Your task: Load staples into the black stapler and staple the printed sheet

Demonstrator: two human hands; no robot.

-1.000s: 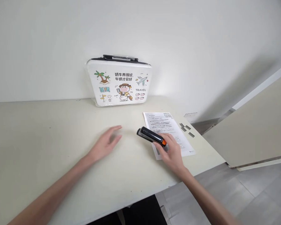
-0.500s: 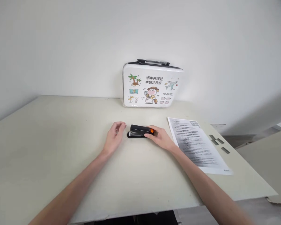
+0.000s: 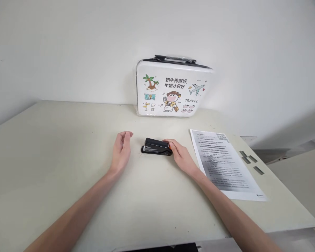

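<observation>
Stapler [image 3: 156,147] right there on the tabletop [image 3: 68,168], black with a flash of orange at its right end, lying between the two hands, its left end gaping! And look at the right hand [image 3: 179,154], closed on that orange end, thumb in front, fingers along the far side! Across from it, the left hand [image 3: 121,150] sits half open, fingers loosely bent, near the stapler, not touching it! Off to the right, a printed sheet [image 3: 212,157] lies flat, the right forearm covering its near-left corner, and just past it, four small grey strips [image 3: 258,170]! At the back, a white cartoon case [image 3: 157,89] stands upright by the wall [image 3: 68,45], black handle [image 3: 178,58] on top
</observation>
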